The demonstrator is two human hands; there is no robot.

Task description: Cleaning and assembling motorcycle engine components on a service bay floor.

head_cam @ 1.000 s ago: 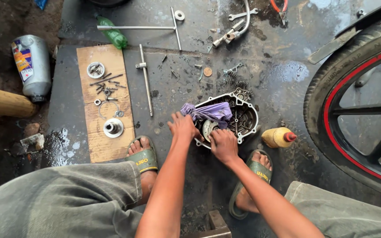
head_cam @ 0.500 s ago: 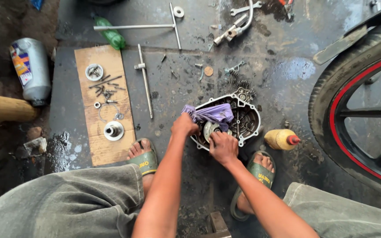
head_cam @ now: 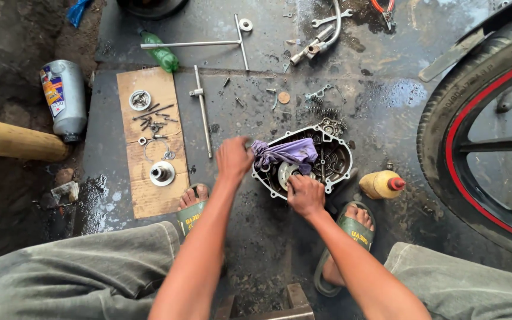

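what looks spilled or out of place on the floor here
A wet patch spreads over the dark floor beside the cardboard sheet, and loose bolts and springs lie scattered beyond the engine cover. The grey oil can lies tipped on its side.

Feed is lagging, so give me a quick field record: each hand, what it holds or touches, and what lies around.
left hand: pulling the end of the purple rag, grip blurred
right hand: pressed down on the engine cover
rag: draped inside the cover
cover: on wet floor, open side up
right of cover: yellow bottle, lying down
left: cardboard with small parts
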